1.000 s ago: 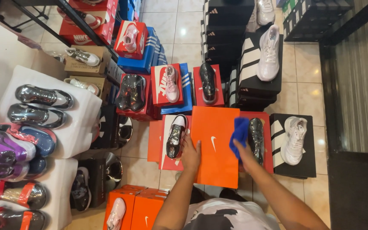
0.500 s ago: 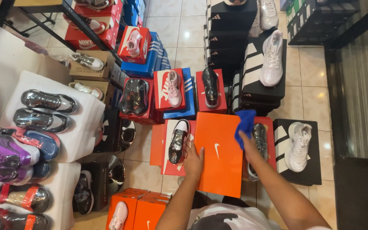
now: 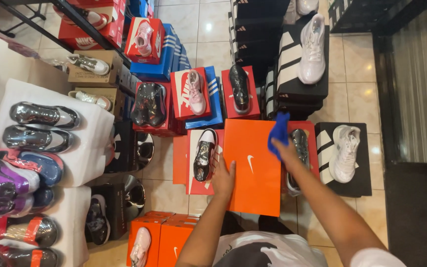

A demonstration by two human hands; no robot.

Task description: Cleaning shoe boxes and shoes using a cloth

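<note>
So the orange shoebox (image 3: 253, 165) sits pretty much dead centre, standing among a bunch of other boxes on the tiled floor (image 3: 359, 64). The left hand (image 3: 223, 179) is pressed against its 9 o'clock edge, fingers spread flat and loose on the lid, steadying it more than gripping. The right hand (image 3: 286, 151) is at the box's 2 o'clock corner with its fingers bunched up tight around a blue cloth (image 3: 278, 132), which sticks up past the box's top edge.

Right at 9 o'clock of the orange box there's a black and white sneaker (image 3: 204, 154) lying on a red box, just beside the left hand's fingers. At 3 o'clock, partly hidden behind the right forearm, is a shiny dark shoe (image 3: 301, 146) on another red box, and further out that way a white sneaker (image 3: 345, 152) on a black striped box. Up at 12 o'clock a black shoe (image 3: 238, 88) sits on a red box, with a pink sneaker (image 3: 195, 92) next to it at 11
</note>
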